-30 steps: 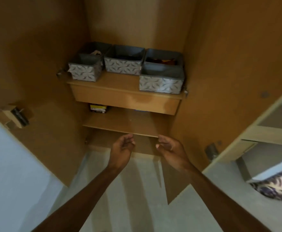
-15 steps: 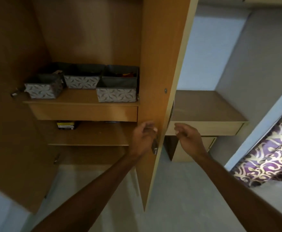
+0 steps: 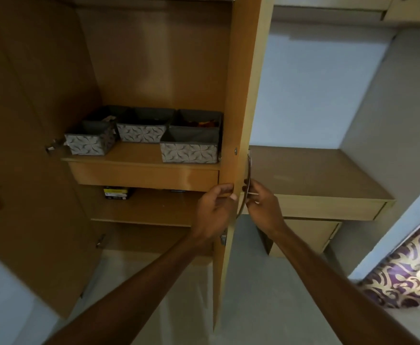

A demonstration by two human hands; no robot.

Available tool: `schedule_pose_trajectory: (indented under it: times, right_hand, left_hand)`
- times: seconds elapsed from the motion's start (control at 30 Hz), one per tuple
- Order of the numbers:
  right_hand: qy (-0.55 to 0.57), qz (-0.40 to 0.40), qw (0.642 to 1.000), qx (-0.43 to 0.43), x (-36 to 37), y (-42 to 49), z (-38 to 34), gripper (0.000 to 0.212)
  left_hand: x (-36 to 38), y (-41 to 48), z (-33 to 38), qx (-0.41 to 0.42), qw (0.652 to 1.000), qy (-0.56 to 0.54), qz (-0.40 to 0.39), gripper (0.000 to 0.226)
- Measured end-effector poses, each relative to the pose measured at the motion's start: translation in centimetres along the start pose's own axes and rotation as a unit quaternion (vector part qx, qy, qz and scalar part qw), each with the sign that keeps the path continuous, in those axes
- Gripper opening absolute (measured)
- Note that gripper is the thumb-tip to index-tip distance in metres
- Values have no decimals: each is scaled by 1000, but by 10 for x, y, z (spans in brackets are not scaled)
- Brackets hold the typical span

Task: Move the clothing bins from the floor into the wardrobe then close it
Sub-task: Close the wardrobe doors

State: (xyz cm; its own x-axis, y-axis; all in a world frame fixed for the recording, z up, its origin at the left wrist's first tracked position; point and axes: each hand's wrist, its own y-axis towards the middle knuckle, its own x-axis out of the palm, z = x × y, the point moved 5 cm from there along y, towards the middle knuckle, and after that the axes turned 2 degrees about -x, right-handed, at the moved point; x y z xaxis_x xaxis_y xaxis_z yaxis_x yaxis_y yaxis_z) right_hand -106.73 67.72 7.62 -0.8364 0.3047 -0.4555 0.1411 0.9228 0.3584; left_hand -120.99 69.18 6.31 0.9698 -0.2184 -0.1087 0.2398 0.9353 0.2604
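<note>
The big brown wooden wardrobe (image 3: 154,58) stood open. The 3 grey fabric bins (image 3: 139,115) w/ pale swirl-patterned fronts were all inside it, in a row on the upper wooden shelf (image 3: 139,155). The left bin (image 3: 89,143) sat at the shelf's front-left corner. The middle bin (image 3: 141,131) was set further back, just beside it. The right bin (image 3: 190,148) stood at the front, close to the shelf's right end. Red & orange cloth showed in the right bin; the other 2 were too dark inside to tell.

The tall light-brown wooden door (image 3: 239,95) on the right hung edge-on to the camera, part-way swung. The left hand (image 3: 216,207) gripped its free edge from the inner side, fingers (image 3: 226,189) curled round that edge. The right hand (image 3: 261,200) was on the outer side, thumb & fingers clamped on the curved silver metal handle (image 3: 249,168).

The left-side door panel (image 3: 29,170) stood wide open, w/ a metal hinge (image 3: 52,146) near the shelf's end. Under the shelf was a plain drawer front (image 3: 144,176), then a lower shelf (image 3: 141,207) w/ a yellow & black box (image 3: 116,193) at the back.

Right of the wardrobe a light wooden worktop (image 3: 316,175) stood against a pale blue wall (image 3: 316,83). Purple & gold patterned fabric (image 3: 408,270) showed at lower right, above the grey floor (image 3: 266,295).
</note>
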Motion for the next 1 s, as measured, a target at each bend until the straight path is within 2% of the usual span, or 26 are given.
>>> schedule_pose_trajectory:
  times: [0.13,0.33,0.5,0.63,0.77,0.93,1.0]
  right_hand:
    - [3,-49,998,-41,47,9,-20,41]
    - [69,-145,986,-42,147,42,-53,56]
    - [97,-180,977,-62,223,86,-86,51]
    - [98,-196,975,-36,261,126,-94,57]
    - [89,-206,975,-1,293,166,-103,61]
    - [79,-221,971,40,319,206,-106,62]
    - [80,-218,972,47,329,223,-105,60]
  left_hand:
    - [-58,-2,-5,20,999,-23,40,27]
    - [-157,12,-13,9,992,-21,120,30]
    - [-233,60,-27,-31,993,13,116,37]
    - [-276,109,-42,-16,994,45,97,54]
    - [-314,153,-59,-55,994,62,76,65]
    - [-335,189,-51,-86,995,26,32,46]
    - [-340,207,-53,-91,996,15,15,46]
